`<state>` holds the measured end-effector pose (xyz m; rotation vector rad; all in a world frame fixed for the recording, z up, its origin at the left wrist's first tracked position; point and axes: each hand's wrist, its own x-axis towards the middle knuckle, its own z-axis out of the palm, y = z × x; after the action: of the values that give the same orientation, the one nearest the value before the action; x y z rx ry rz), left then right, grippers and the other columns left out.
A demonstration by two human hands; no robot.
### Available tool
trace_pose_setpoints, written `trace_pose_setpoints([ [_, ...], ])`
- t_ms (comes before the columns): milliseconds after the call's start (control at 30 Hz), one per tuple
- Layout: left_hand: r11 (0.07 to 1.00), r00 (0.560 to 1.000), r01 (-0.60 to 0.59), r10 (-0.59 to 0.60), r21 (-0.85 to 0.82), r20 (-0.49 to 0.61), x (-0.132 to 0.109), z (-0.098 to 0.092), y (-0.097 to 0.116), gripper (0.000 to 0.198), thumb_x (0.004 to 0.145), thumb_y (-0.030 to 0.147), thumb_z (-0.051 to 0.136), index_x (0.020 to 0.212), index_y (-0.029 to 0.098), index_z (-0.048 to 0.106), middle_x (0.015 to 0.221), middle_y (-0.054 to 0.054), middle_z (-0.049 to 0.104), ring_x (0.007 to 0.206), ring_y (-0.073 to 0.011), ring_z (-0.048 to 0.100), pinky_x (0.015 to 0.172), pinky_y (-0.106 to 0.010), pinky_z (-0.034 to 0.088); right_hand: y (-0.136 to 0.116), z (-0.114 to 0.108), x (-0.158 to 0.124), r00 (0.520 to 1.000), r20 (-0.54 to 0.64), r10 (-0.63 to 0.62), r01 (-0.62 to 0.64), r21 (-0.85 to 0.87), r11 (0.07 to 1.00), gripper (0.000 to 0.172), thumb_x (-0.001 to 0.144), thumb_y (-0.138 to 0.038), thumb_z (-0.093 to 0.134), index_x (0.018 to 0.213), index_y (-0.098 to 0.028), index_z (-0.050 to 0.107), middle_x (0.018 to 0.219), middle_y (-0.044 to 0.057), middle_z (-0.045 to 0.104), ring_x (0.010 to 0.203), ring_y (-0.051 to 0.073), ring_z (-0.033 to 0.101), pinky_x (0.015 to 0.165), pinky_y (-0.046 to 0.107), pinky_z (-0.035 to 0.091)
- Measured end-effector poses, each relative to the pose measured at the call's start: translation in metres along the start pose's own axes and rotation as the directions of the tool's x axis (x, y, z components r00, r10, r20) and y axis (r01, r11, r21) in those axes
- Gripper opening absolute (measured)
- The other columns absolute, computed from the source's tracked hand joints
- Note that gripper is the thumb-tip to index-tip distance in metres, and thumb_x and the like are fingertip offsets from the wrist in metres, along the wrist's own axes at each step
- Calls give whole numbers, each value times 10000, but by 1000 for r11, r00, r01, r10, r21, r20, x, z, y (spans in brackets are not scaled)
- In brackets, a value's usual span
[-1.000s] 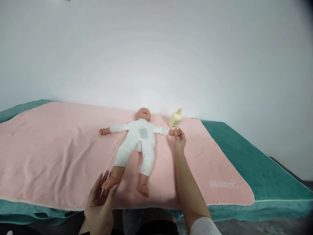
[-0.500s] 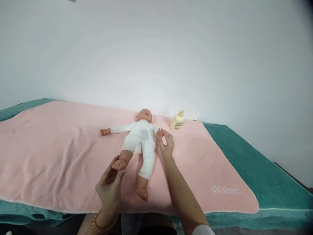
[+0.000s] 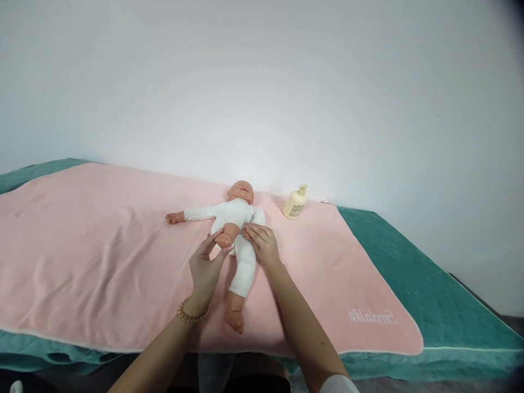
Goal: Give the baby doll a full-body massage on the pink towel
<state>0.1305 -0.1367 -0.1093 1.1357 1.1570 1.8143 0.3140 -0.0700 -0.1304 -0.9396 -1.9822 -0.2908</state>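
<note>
Here, the left hand [image 3: 206, 268] grips the cloth-bodied doll's [image 3: 232, 210] smooth foot [image 3: 223, 239].

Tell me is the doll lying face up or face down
Face up: the doll lies on the pink blanket with its mouth showing.

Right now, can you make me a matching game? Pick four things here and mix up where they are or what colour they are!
1. Left-hand grip
2. Right-hand grip
3. Bottle
4. Blanket

A. on the doll's hand
B. pale yellow, with a pump top
C. pink, lying under the doll
D. on the doll's raised foot

Right pairs: 1-D, 2-A, 3-B, 4-C
</note>
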Motion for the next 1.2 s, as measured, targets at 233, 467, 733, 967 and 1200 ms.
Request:
trace_pose_setpoints([
  [233,1000,999,-26,25,7,21,2,-2,2,403,704,268,767,1090,177,692,1186,-104,695,1257,-292,545,1084,-481,416,-2,-2,0,999,-28,-30,29,-33,999,325,991,-242,498,1295,-297,601,1220,19,685,1115,175,624,944,364,492],
  [467,975,988,-149,154,164,-18,-30,-30,5,391,715,287,783,1087,223,682,1157,-52,712,1303,-290,501,1103,-478,411,5,-6,-4,985,-127,114,-119,-30,992,323,988,-305,476,1279,-260,606,1204,71,685,1080,201,630,932,382,473],
  [733,960,980,-197,192,199,48,-76,-80,-2,336,753,260,748,1072,226,647,1264,-73,657,1239,-298,560,1115,-527,385,21,-23,-11,568,-381,729,-694,254,673,521,903,-477,491,1329,-178,510,1192,132,612,914,217,583,760,340,489],
  [967,948,997,-76,70,310,28,-102,-114,-18,309,776,328,717,1054,223,635,1212,-105,684,1191,-314,596,1060,-562,426,60,-27,-27,199,-260,945,-803,509,310,458,881,-523,415,1164,-168,481,1019,107,615,787,185,624,653,298,524],
  [1200,792,947,-317,240,522,212,-111,-130,-39,258,830,316,650,1071,233,610,1192,-79,697,1129,-258,644,1153,-551,295,69,-29,-34,109,-239,965,-804,550,227,395,829,-439,569,1123,-192,479,914,64,622,847,204,637,673,300,543],
])
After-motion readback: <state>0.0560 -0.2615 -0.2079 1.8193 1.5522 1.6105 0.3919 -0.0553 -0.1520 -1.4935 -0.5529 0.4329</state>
